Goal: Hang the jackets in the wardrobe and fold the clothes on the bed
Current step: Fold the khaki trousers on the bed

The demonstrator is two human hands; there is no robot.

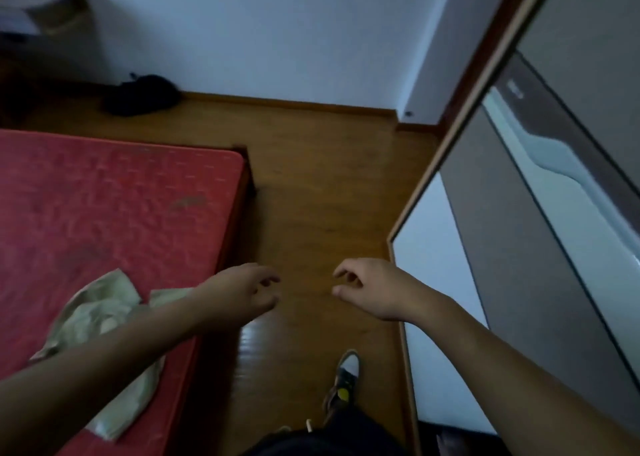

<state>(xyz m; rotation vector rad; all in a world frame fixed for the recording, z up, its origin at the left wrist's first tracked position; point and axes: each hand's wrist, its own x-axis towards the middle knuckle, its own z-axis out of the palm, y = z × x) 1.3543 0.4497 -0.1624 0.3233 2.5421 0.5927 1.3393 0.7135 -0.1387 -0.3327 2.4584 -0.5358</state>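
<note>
Garment (pixel 104 305), one, lies on bed (pixel 104 195); left hand (pixel 242 292) and right hand (pixel 369 289) hover empty.

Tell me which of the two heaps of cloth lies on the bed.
The pale beige garment, crumpled on the red mattress; the dark heap sits on the floor by the far wall.

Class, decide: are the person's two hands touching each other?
Apart. The head view shows bare floor between the left hand and the right hand; both hold nothing.
</note>
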